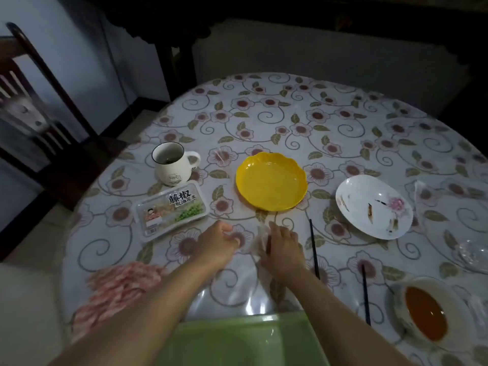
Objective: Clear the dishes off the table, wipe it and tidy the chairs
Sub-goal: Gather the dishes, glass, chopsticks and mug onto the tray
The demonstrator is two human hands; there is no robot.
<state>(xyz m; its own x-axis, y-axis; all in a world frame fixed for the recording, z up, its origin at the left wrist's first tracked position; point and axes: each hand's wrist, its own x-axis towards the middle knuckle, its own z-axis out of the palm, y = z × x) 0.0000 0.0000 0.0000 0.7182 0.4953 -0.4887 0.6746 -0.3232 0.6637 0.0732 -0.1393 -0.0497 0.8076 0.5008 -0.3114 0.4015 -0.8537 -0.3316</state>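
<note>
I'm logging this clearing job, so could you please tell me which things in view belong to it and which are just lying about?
Part of the job:
yellow plate
white plate
mug
sauce bowl
chopsticks
snack tray
green tray
pink cloth
chair
table
crumpled wrapper, under the right hand

Just lying about:
dark cabinet
</note>
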